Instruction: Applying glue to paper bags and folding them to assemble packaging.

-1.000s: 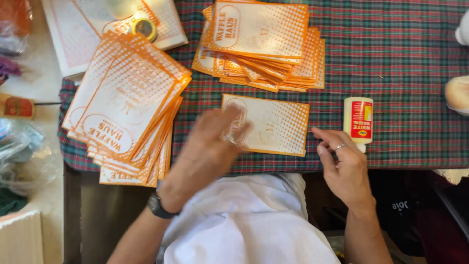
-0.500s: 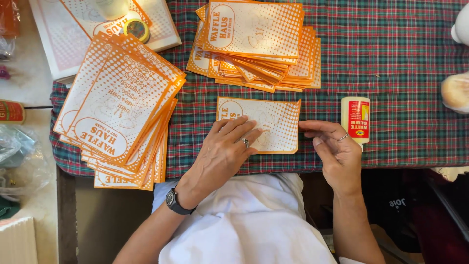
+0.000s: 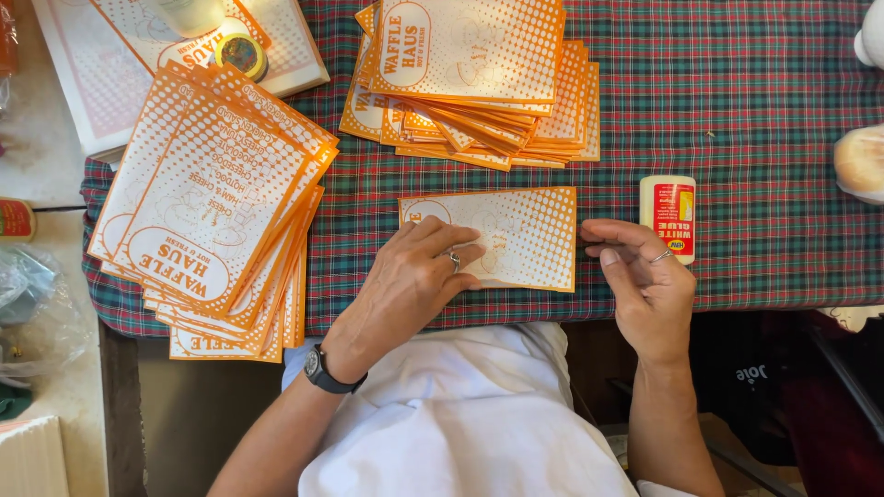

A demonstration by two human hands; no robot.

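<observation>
left hand [image 3: 414,276] flat on paper bag [image 3: 516,235]

The bag [image 3: 516,237] under the left hand [image 3: 414,276] is matt paper, printed orange on white, as are both stacks [image 3: 216,207]. The bench cloth [image 3: 737,110] is woven plaid fabric. The glue bottle [image 3: 668,213] looks smooth glossy plastic. A metal ring [image 3: 454,260] shines on one finger.

Glue bottle [image 3: 668,217] right of paper bag [image 3: 516,237]
</observation>
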